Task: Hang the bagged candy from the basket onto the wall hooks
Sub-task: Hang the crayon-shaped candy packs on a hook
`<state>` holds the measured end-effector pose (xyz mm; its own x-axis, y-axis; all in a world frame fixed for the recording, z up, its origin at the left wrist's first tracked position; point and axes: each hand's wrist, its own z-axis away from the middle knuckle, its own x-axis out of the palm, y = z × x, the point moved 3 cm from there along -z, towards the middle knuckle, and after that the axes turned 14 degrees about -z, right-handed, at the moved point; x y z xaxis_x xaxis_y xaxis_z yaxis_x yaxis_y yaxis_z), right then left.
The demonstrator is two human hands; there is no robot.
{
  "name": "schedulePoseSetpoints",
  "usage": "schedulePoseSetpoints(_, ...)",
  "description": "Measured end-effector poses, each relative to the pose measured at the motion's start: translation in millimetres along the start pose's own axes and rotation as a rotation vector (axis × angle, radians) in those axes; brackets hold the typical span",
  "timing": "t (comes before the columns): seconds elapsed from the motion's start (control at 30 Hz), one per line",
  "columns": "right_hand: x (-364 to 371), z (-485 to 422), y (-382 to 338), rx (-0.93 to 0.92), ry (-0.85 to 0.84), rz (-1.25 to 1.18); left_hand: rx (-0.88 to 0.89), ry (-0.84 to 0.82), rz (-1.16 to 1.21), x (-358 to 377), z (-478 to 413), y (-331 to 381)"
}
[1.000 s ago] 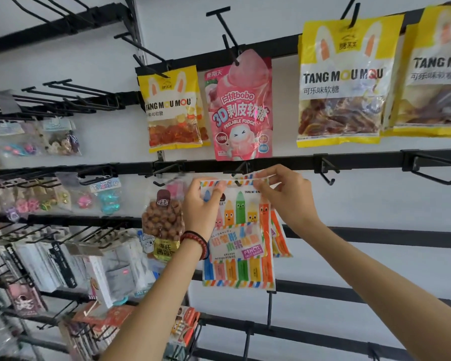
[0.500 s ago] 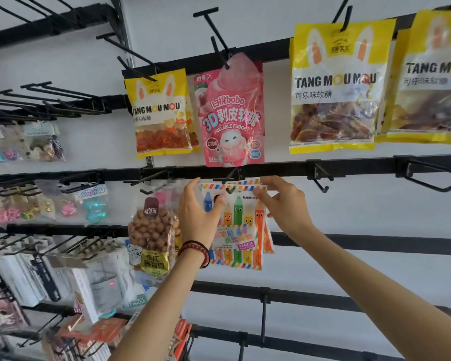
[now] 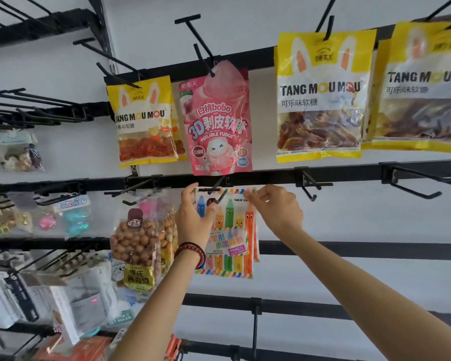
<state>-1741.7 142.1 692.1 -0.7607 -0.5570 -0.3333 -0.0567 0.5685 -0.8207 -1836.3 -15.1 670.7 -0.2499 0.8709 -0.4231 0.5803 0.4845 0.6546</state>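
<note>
pinching top corners of the pencil candy bag (image 3: 229,230) with left hand (image 3: 193,220) and right hand (image 3: 276,209), fingers curled tight, apparently to seat its hole on the hook (image 3: 216,191).

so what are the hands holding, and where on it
The pencil candy bag, by its top edge: left hand grips the top left corner, right hand pinches the top right corner.
</note>
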Motion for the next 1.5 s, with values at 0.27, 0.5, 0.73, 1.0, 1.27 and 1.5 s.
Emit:
schedulePoseSetpoints(0.27, -5.9, 20.3, 20.9, -0.041, -0.107, 0.075, 0.158, 0.046, -0.192, -14.7, 34.1, -11.3)
schedulePoseSetpoints(0.5, -22.2, 71.5, 68.9, -0.063, -0.293, 0.401, 0.286, -0.002, -0.46, -23.4, 103.5, -36.5)
schedulePoseSetpoints(0.73, -5.1, 142.0, 135.8, -0.075, -0.516, 0.535, 0.241, -0.309, -0.622, -3.3, 177.9, -78.5)
schedulePoseSetpoints(1.0, 17.3, 232.0, 229.2, 0.056, -0.647, 0.5, 0.172, -0.482, -0.689, 8.7, 275.2, -147.1)
schedulePoseSetpoints(1.27, 36.9, 315.0, 312.8, 0.165, -0.704, 0.48, 0.064, -0.681, -0.78, 7.2, 390.9, -230.2)
schedulePoseSetpoints(1.5, 58.2, 387.1, 411.6, 0.338, -0.866, 0.543, -0.102, -0.961, -0.829, 55.4, 486.3, -292.9)
